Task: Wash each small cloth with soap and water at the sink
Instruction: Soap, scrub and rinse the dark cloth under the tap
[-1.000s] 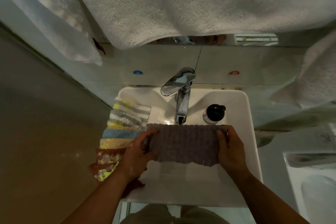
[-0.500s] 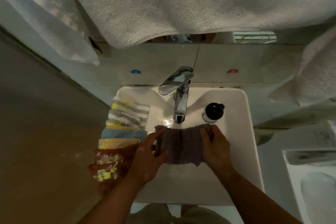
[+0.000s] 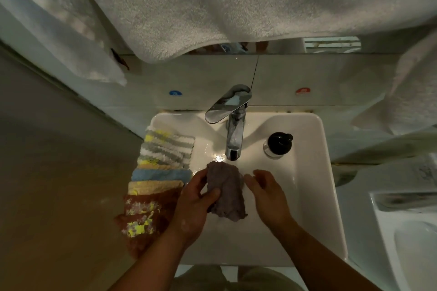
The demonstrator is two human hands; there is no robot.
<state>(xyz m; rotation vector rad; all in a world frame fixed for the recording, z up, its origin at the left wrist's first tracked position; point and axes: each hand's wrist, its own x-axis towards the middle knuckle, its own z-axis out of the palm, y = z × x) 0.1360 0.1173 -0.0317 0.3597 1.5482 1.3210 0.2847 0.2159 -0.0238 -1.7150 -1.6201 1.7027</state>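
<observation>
Grey cloth (image 3: 228, 192) x1 gripped in L hand (image 3: 194, 205), fingers curled; R hand (image 3: 267, 194) fingers relaxed.

Our left hand (image 3: 195, 201) grips the bunched grey cloth (image 3: 228, 192), its thumb (image 3: 211, 194) laid across the front and the fingers wrapped round the far side, the back of the hand turned up toward us. Our right hand (image 3: 266, 192) sits just beside the cloth's right edge and holds nothing, its fingers (image 3: 257, 176) loosely curled toward it; we cannot tell whether they touch. Our left forearm (image 3: 153, 260), bare, slants in from the lower left, and our right forearm (image 3: 316, 253), also bare, from the lower right, so the wrists draw near each other
</observation>
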